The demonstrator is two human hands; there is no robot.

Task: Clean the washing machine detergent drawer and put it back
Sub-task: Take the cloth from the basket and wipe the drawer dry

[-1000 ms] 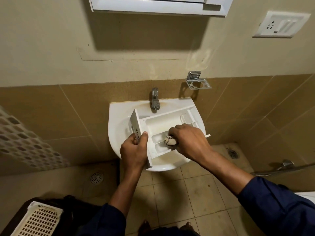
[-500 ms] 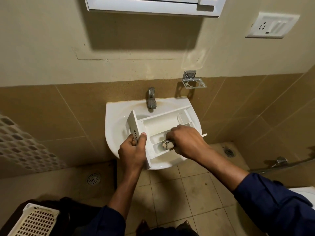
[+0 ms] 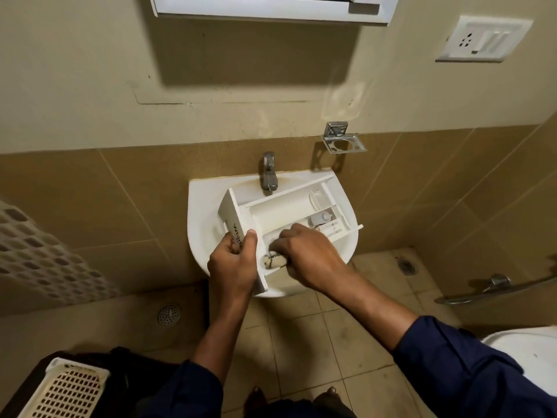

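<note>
The detergent drawer (image 3: 280,206) is held across the sink (image 3: 199,212), just below the tap (image 3: 268,173). Its front panel (image 3: 232,218) is clamped by the left hand (image 3: 233,267), with the thumb laid over the top edge and the fingers curled behind. A wadded cloth (image 3: 272,260) is pinched under the curled fingers of the right hand (image 3: 306,257) and pressed into the compartment nearest the person.

Compared with a second ago, the cloth has been drawn along that compartment toward the left hand. It was then about mid-length; it is now lodged in the corner just beside the front panel, close to the left thumb. The far end of the drawer, beyond the right hand's knuckles, is thereby uncovered, and a small round cap (image 3: 322,218) is shown there. The left hand's grip is unchanged.

This is judged to be one scrubbing stroke brought to its end, so the cleaning is under way and not finished. The large compartment beyond the right hand's fingertips and the small ones at the far end are not being touched. No washing machine is in view, so the putting back is yet to be done.
</note>
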